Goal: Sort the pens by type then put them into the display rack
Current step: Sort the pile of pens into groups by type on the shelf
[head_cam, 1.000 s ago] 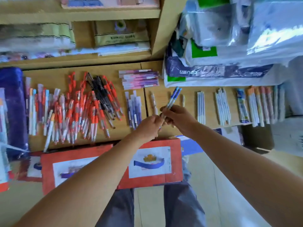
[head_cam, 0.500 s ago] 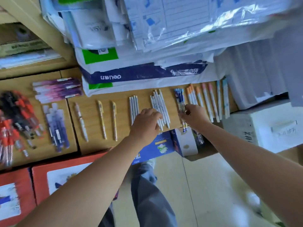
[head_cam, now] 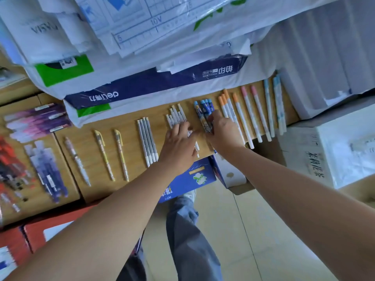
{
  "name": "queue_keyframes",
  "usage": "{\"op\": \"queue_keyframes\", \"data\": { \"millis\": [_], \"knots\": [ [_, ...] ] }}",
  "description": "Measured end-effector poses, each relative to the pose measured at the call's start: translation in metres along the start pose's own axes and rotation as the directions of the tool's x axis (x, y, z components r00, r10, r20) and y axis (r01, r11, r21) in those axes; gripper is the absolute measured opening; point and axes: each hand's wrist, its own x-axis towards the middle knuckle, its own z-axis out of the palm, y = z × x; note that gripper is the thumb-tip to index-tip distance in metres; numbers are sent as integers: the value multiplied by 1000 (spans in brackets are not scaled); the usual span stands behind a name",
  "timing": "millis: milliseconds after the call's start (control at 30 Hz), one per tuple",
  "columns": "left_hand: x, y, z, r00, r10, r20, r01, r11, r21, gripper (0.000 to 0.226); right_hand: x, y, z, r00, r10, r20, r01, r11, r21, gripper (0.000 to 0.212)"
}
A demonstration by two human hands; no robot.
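Resting on the wooden shelf (head_cam: 129,122), a small bunch of blue pens (head_cam: 199,112) lies side by side. Their long axis runs from the near edge toward the back, and the far ends lean slightly left. Rounded blue ends point away from the person, toward the stacked paper packs (head_cam: 142,84); the near ends are hidden.

The right hand (head_cam: 223,132) lies over the near half of the bunch with its fingers bent down onto the barrels. Cannot tell whether it grips them or only touches.

The left hand (head_cam: 178,142) is just beside it, palm down, its fingers fairly straight and spread over the near part of a group of white pens (head_cam: 176,114). It holds nothing. These pens lie on the same axis, fanned a little.

Left of them:
- four grey-white pens (head_cam: 147,140), packed parallel
- two yellow-clipped pens (head_cam: 103,155), apart from each other
- one pale patterned pen (head_cam: 77,161)

Right of the blue bunch:
- orange-capped pens (head_cam: 229,106)
- two pink-capped pens (head_cam: 253,112)
- light blue pens (head_cam: 278,102)

All of these have their caps at the far end.

Further left, purple pens (head_cam: 48,171) lie lengthwise. A pink and purple stack (head_cam: 38,122) lies crosswise behind them. Red pens (head_cam: 8,159) at the left edge are blurred.

Below the shelf edge are a blue box (head_cam: 188,179) and a red box (head_cam: 50,226). A white carton (head_cam: 334,151) stands at the right.
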Motion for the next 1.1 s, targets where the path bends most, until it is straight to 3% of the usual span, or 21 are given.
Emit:
{"op": "queue_keyframes", "data": {
  "millis": [167,300,433,733,1100],
  "knots": [
    [17,7,0,997,-74,35,75,997,-28,42,1,13,-6,994,-24,-105,34,994,99,37],
    [27,13,-3,995,-93,48,95,995,-39,38,5,24,-10,995,19,-100,-15,999,48,46],
    [30,14,-5,993,-116,22,117,992,-45,29,6,24,0,999,12,-46,-11,999,31,41],
    [30,15,-5,984,-166,-59,165,986,-19,32,11,23,-1,994,53,-92,-41,991,125,11],
    [22,9,-6,992,-121,-37,121,993,-1,35,15,18,4,992,67,-111,-52,989,136,21]
  ]
}}
